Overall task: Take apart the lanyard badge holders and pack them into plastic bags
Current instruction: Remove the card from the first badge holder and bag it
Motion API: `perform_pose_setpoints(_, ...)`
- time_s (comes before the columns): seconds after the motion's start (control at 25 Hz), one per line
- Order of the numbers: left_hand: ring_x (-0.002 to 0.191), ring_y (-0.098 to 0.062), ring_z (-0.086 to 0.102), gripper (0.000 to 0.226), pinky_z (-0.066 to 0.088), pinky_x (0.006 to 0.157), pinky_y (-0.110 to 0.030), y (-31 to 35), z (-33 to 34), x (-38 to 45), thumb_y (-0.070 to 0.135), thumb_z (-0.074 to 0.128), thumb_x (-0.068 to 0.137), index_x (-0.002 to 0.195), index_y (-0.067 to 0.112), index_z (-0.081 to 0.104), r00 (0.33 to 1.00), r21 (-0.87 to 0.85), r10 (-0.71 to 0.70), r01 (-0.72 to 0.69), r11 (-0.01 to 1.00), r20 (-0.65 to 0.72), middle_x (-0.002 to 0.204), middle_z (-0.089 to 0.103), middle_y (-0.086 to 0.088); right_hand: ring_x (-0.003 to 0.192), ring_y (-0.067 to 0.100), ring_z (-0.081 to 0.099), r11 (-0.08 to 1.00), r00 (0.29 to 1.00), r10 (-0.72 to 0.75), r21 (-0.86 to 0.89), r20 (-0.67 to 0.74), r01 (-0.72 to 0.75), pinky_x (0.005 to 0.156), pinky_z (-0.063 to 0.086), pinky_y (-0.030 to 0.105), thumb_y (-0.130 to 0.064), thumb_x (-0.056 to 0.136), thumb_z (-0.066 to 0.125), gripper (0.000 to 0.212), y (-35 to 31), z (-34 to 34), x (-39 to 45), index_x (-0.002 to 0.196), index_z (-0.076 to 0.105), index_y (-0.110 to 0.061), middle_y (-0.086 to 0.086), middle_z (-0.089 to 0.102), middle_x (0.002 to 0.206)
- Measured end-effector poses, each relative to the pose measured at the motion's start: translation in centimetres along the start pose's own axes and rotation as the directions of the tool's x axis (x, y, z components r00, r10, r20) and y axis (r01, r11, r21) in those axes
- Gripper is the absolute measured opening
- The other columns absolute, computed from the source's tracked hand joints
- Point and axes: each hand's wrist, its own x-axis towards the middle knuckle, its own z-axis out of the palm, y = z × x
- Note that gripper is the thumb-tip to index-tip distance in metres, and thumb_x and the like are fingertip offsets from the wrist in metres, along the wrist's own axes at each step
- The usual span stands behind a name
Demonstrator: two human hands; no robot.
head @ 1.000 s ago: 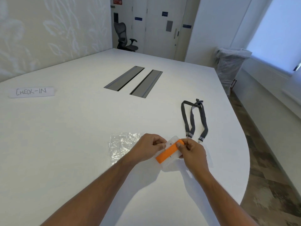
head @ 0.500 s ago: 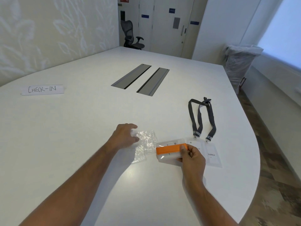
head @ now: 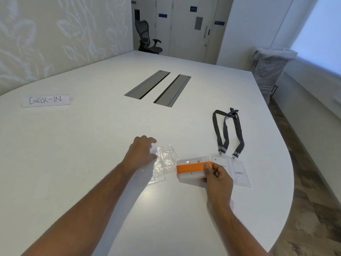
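My right hand grips a clear badge holder with a folded orange lanyard across it, just above the white table. To its left my left hand pinches the far left edge of crumpled clear plastic bags lying on the table. On the right lie two dark grey lanyards, clipped to two clear badge holders with name cards inside.
A paper sign reading CHECK-IN lies far left. Two grey cable hatches sit in the table's middle. The table's curved edge runs close on the right. A lined bin and an office chair stand beyond.
My left hand let go of the orange-lanyard badge holder and moved left to the plastic bags. My right hand keeps hold of the holder.
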Motion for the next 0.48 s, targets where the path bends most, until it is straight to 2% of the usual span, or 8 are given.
perform_pose_setpoints(0.16, 0.109, -0.025, 0.059, 0.038, 0.052, 0.092, -0.043, 0.1, -0.5, -0.2, 0.018, 0.077, 0.089, 0.126, 0.019, 0.068, 0.998, -0.012, 0.026, -0.026, 1.000, -0.062, 0.106, 0.068, -0.003, 0.093, 0.020, 0.074, 1.000, 1.000, -0.004, 0.002, 0.002, 0.004, 0.083, 0.063, 0.042, -0.023, 0.097, 0.069, 0.011, 0.1, 0.0, 0.0, 0.105, 0.076, -0.021, -0.003, 0.079, 0.095)
perform_pose_setpoints(0.28, 0.101, -0.023, 0.065, 0.019, 0.054, 0.085, -0.038, 0.4, -0.9, -0.5, 0.013, 0.071, 0.091, 0.109, 0.015, 0.074, 0.993, -0.046, 0.023, -0.028, 0.999, -0.118, 0.099, 0.074, -0.001, 0.092, 0.020, 0.074, 1.000, 1.000, -0.005, 0.009, 0.003, 0.005, 0.084, 0.063, 0.042, -0.022, 0.097, 0.069, 0.010, 0.0, 0.0, -0.1, 0.105, 0.076, -0.022, -0.002, 0.079, 0.094)
perform_pose_setpoints(0.4, 0.096, -0.022, 0.066, 0.004, 0.054, 0.081, -0.037, 0.7, -1.5, -0.9, 0.017, 0.070, 0.089, 0.092, 0.017, 0.072, 0.990, -0.049, 0.012, -0.019, 0.999, -0.138, 0.098, 0.074, 0.003, 0.093, 0.021, 0.074, 1.000, 1.000, -0.008, 0.007, 0.008, 0.008, 0.084, 0.063, 0.043, -0.023, 0.097, 0.069, 0.010, -0.1, 0.0, -0.1, 0.105, 0.076, -0.022, -0.003, 0.079, 0.095)
perform_pose_setpoints(0.48, 0.097, -0.022, 0.062, 0.003, 0.054, 0.081, -0.039, 1.1, -2.1, -1.2, 0.023, 0.070, 0.087, 0.085, 0.020, 0.071, 0.985, -0.034, 0.024, -0.030, 0.999, -0.172, 0.100, 0.070, 0.004, 0.094, 0.022, 0.074, 1.000, 1.000, -0.007, 0.016, 0.010, 0.007, 0.084, 0.063, 0.043, -0.022, 0.097, 0.069, 0.011, -0.1, 0.0, -0.1, 0.105, 0.076, -0.021, -0.002, 0.079, 0.095)
